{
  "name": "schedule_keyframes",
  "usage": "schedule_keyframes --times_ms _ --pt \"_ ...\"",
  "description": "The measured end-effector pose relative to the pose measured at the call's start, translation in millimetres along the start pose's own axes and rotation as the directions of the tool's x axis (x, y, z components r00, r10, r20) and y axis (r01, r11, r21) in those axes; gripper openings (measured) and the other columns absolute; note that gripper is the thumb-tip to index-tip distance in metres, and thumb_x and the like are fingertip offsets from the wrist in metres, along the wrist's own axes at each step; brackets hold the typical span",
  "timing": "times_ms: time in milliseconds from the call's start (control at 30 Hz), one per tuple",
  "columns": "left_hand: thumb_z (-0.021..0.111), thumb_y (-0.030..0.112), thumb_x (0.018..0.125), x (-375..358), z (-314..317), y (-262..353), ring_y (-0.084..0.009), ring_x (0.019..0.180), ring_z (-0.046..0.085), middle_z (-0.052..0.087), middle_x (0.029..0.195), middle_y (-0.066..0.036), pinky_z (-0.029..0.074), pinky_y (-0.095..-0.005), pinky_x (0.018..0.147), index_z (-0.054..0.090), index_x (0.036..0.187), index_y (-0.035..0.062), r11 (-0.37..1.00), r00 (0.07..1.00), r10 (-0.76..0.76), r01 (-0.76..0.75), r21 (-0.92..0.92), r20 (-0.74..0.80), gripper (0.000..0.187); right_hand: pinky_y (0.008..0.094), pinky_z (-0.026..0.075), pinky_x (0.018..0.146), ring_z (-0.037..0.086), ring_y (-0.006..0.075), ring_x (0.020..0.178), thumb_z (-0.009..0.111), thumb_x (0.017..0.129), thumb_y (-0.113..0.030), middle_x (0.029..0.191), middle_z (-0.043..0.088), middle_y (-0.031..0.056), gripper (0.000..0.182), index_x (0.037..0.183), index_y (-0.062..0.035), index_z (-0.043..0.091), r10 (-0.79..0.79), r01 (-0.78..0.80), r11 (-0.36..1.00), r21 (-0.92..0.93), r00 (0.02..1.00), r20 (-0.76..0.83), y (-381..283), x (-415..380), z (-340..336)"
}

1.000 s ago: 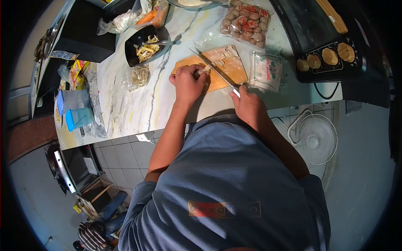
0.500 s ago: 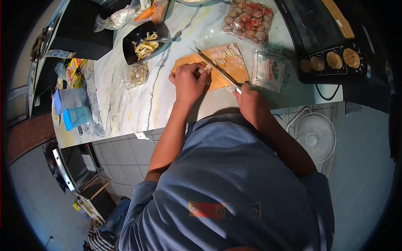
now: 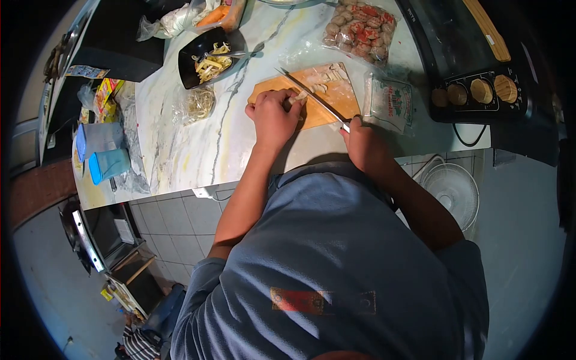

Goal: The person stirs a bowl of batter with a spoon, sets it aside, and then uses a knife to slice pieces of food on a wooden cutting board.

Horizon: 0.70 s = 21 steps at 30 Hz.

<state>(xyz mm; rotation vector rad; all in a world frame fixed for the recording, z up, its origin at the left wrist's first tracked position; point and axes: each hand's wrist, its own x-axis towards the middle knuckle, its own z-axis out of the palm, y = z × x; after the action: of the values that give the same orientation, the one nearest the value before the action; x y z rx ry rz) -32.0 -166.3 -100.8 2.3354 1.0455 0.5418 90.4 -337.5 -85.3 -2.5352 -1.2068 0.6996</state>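
Note:
My left hand (image 3: 275, 120) rests on the wooden cutting board (image 3: 339, 101), fingers curled over a small greyish-brown piece that looks like a meatball (image 3: 295, 103), mostly hidden by the fingers. A knife (image 3: 321, 102) is gripped by its handle in my right hand (image 3: 366, 147). Its blade slants across the board to the far left, just right of my left fingertips. Pale cut slices (image 3: 331, 75) lie near the board's far right corner, and a few smaller ones sit beside the blade.
Beyond the board lies a bag of meatballs (image 3: 360, 30). A printed plastic packet (image 3: 389, 103) is at its right, near a black oven (image 3: 480, 90). To the left are a black bowl (image 3: 189, 71) of sliced food and a bag of sprouts (image 3: 195, 106). Blue containers (image 3: 111, 165) stand farther left.
The knife and my right hand have shifted slightly, with the blade still slanting over the board. My left hand keeps its hold. The whole view has moved a little.

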Motion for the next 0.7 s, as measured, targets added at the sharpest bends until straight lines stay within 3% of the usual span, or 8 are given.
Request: schedule_keyframes --times_ms 167,300,567,700 --pt "0.075 0.027 0.077 -1.6 1.3 0.5 -0.0256 0.098 0.058 0.068 0.082 -0.005 0.029 -0.0457 0.086 0.072 0.089 0.0123 1.000 0.999 -0.012 0.012 0.003 -0.030 0.019 0.0498 0.054 0.065 0.067 0.0429 0.075 0.059 0.095 -0.032 0.074 0.066 0.0251 0.033 0.097 0.0007 0.050 -0.048 0.048 0.999 -0.008 0.997 -0.068 6.3 -1.8 0.4" --pt "0.075 0.028 0.077 -2.5 -1.0 0.1 -0.0261 0.097 0.058 0.067 0.081 -0.005 0.029 -0.0457 0.086 0.072 0.089 0.0125 1.000 1.000 -0.019 0.019 0.005 -0.021 0.020 0.0503 0.053 0.064 0.067 0.0433 0.073 0.059 0.095 -0.031 0.071 0.065 0.0251 0.033 0.097 0.0001 0.051 0.006 -0.006 1.000 0.003 0.999 -0.053 2.3 -14.5 -0.5" --pt "0.071 0.026 0.078 -8.5 -8.2 0.8 -0.0246 0.100 0.055 0.065 0.087 -0.003 0.029 -0.0442 0.088 0.067 0.109 0.0159 0.998 0.998 0.054 -0.053 0.015 -0.022 0.033 0.0503 0.050 0.057 0.063 0.0444 0.065 0.060 0.094 -0.027 0.064 0.061 0.0258 0.030 0.091 0.0011 0.052 -0.029 0.039 0.997 0.066 0.989 -0.142 -5.1 -20.9 -6.3" --pt "0.069 0.024 0.079 -7.6 -8.2 -4.1 -0.0237 0.101 0.055 0.064 0.088 -0.002 0.029 -0.0432 0.088 0.065 0.111 0.0161 0.999 0.999 0.038 -0.038 0.008 -0.033 0.033 0.0498 0.051 0.054 0.064 0.0424 0.061 0.059 0.094 -0.032 0.060 0.060 0.0230 0.033 0.088 -0.0009 0.053 -0.065 0.079 0.995 0.069 0.981 -0.185 -4.1 -20.3 -1.3"
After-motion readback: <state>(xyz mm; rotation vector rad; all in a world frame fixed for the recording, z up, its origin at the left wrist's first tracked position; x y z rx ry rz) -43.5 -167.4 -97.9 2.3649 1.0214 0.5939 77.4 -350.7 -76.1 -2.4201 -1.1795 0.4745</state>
